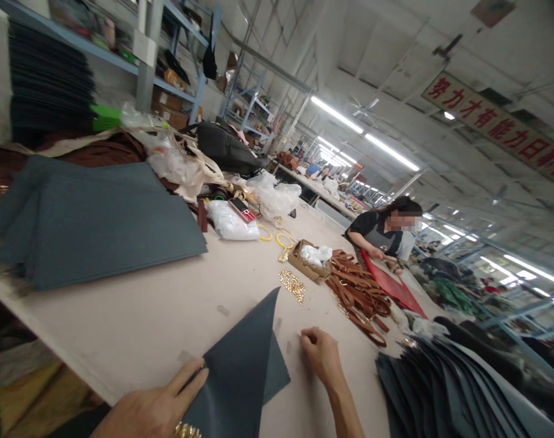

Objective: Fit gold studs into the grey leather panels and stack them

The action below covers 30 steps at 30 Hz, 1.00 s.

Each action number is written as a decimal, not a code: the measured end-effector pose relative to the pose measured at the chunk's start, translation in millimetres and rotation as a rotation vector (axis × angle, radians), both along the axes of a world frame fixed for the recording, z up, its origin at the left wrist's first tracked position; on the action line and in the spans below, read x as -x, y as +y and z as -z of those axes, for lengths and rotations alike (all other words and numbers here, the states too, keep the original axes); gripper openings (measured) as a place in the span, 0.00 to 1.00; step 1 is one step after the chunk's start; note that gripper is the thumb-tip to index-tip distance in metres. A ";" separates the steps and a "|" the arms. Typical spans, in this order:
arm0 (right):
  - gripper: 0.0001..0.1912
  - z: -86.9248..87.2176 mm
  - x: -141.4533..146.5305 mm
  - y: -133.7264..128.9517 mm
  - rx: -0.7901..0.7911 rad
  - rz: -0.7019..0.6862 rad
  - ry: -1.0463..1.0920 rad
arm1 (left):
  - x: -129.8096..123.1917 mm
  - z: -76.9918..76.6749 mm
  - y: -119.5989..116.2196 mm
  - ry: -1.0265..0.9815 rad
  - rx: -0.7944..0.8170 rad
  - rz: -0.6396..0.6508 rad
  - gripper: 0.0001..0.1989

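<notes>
A dark blue-grey sheet [234,365], leather-like and folded over with a raised pointed corner, lies on the near part of the table. My left hand [162,395] is closed at its left edge, thumb and finger gripping it. Shiny gold-coloured pieces [188,431] show beside the lower side of this hand; whether they are held or worn is unclear. To the right of the sheet, apart from it, my right hand [321,351] hovers with curled fingers, their contents hidden. Beyond it lies a scatter of small gold metal pieces [292,286].
Dark sheets are stacked at left [117,225] and right [445,389]. A cardboard box [307,267] with white plastic stands near brown straps [357,292]. Yellow rings [284,241], a red phone-like device [243,210] and plastic bags lie farther back. A person [380,234] works across the table.
</notes>
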State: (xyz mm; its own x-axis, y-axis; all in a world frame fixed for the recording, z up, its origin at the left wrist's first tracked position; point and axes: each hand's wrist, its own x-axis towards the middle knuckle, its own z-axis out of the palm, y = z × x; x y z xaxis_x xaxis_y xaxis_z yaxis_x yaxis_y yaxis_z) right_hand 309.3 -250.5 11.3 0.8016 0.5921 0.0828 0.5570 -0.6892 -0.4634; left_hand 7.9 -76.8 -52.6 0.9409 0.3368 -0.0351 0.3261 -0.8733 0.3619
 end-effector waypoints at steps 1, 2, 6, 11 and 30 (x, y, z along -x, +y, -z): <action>0.15 -2.8 4.1 -1.3 -0.021 -0.008 0.028 | 0.6 -13.8 -1.1 0.067 0.007 0.025 0.42; 0.17 -6.4 8.0 -1.2 -0.050 -0.020 0.059 | 1.1 -25.5 -2.0 0.107 0.020 0.039 0.42; 0.20 -22.7 21.7 11.0 -0.237 -0.087 0.190 | 3.9 -44.8 -4.5 0.084 0.033 0.044 0.42; 0.21 -22.7 28.0 27.7 -0.385 -0.019 0.290 | 7.5 -37.7 -4.9 0.004 0.016 0.063 0.40; 0.10 -12.9 145.4 95.5 0.042 -0.560 0.450 | 12.1 -42.7 -1.0 -0.127 0.003 0.136 0.25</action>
